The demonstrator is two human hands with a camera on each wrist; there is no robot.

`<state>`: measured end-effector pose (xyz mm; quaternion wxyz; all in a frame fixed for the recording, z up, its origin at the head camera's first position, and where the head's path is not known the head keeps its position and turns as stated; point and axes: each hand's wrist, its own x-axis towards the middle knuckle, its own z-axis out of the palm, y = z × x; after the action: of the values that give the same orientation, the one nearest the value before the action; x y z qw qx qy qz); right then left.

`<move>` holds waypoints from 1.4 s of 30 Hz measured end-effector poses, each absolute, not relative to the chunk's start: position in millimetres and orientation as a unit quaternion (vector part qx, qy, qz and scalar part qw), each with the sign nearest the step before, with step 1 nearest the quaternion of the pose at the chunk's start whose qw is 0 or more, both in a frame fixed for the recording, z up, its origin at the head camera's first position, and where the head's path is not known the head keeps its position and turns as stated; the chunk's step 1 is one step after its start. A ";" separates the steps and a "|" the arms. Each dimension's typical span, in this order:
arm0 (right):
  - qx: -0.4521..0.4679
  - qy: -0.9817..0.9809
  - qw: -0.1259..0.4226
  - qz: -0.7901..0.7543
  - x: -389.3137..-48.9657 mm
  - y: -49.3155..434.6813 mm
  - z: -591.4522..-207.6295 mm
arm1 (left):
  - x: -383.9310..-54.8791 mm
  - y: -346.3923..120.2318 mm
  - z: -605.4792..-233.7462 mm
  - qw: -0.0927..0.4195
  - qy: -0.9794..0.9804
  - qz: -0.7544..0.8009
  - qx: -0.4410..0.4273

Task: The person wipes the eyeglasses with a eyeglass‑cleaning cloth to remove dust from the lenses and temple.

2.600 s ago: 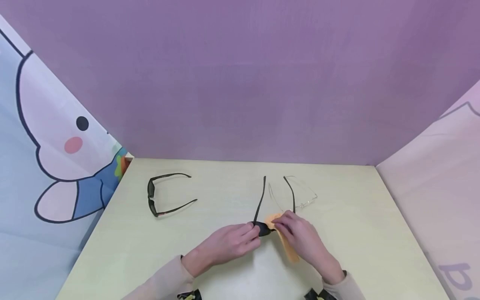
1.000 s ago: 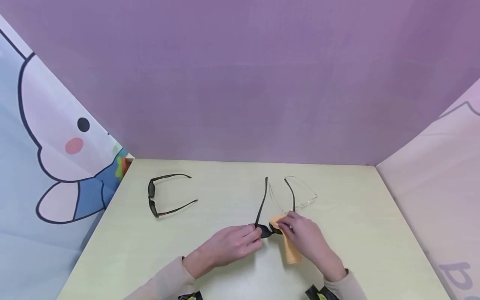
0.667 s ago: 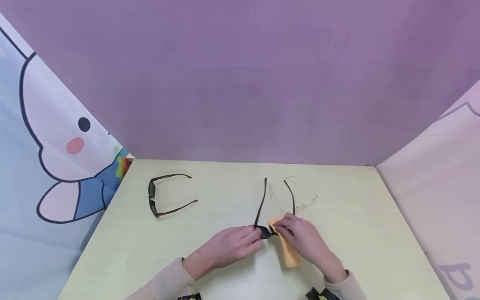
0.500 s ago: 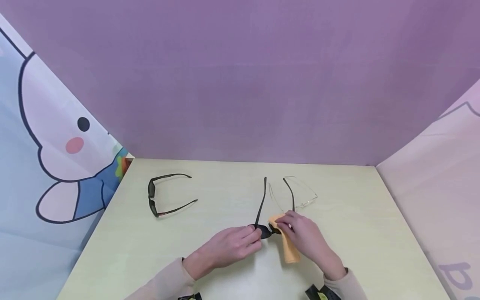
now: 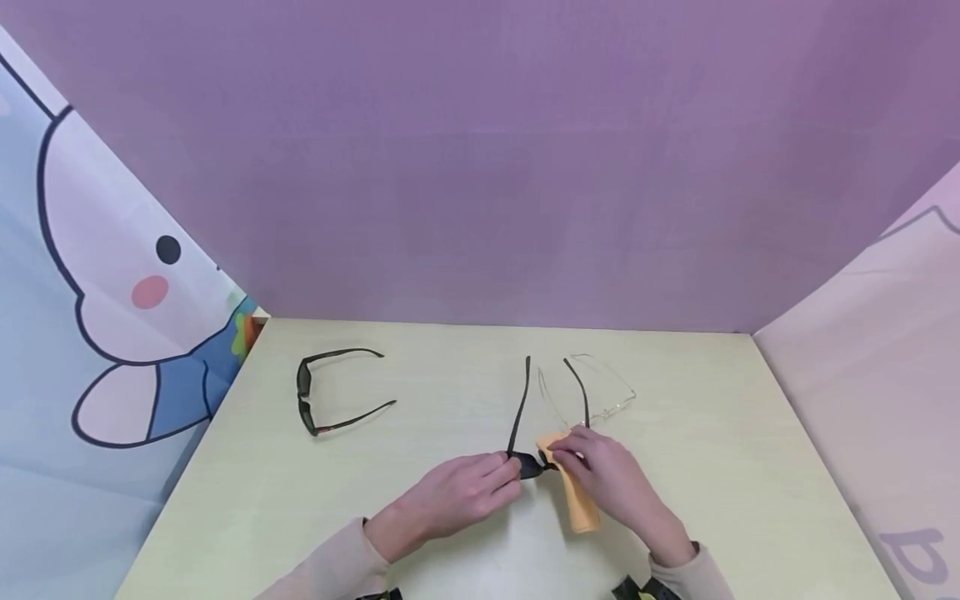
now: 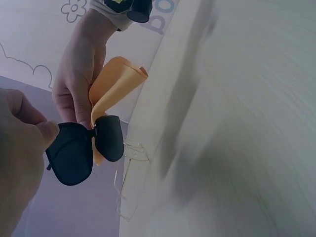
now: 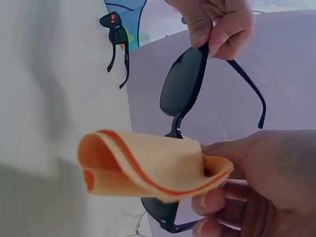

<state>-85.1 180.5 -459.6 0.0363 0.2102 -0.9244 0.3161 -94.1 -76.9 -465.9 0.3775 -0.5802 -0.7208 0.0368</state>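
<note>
My left hand (image 5: 468, 496) pinches the left end of a pair of black sunglasses (image 7: 181, 84), held above the table with the temples pointing away. In the right wrist view, thumb and finger close on the frame's corner beside the dark lens. My right hand (image 5: 603, 475) pinches a folded orange cleaning cloth (image 5: 579, 504) round the other lens, one layer on each side. The cloth's loose end hangs toward the front of the table. In the left wrist view both dark lenses (image 6: 71, 155) show, the cloth behind the farther one.
A second pair of black sunglasses (image 5: 303, 392) lies unfolded at the table's left. Thin wire-framed eyeglasses (image 5: 618, 407) lie just beyond my right hand. A purple panel (image 5: 480, 167) stands at the table's back, with printed cloth (image 5: 112, 333) along the left side.
The right hand and cloth shift slightly back and forth across the lens, now a little left and nearer than half a second ago. The sunglasses tilt slightly with it; the left hand keeps its hold.
</note>
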 end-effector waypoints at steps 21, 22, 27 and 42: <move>0.367 -0.766 0.119 0.515 -69.5 183.8 -458.9 | -88.9 -71.5 -474.0 0.261 -0.802 -0.382 -0.378; 0.384 -0.759 0.106 0.514 -68.9 182.8 -459.8 | -88.3 -70.7 -473.5 0.256 -0.802 -0.399 -0.363; 0.411 -0.754 0.056 0.509 -68.5 176.9 -467.8 | -84.6 -67.1 -471.8 0.218 -0.799 -0.477 -0.294; 0.244 -0.807 0.185 0.505 -82.6 154.3 -487.0 | -83.2 -57.8 -451.2 -0.036 -0.640 -0.768 -0.014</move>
<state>-82.6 154.3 -487.0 0.1852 0.2443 -0.8066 0.5053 -83.2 -57.8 -451.2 -0.0363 -0.0140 -0.6395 -0.7678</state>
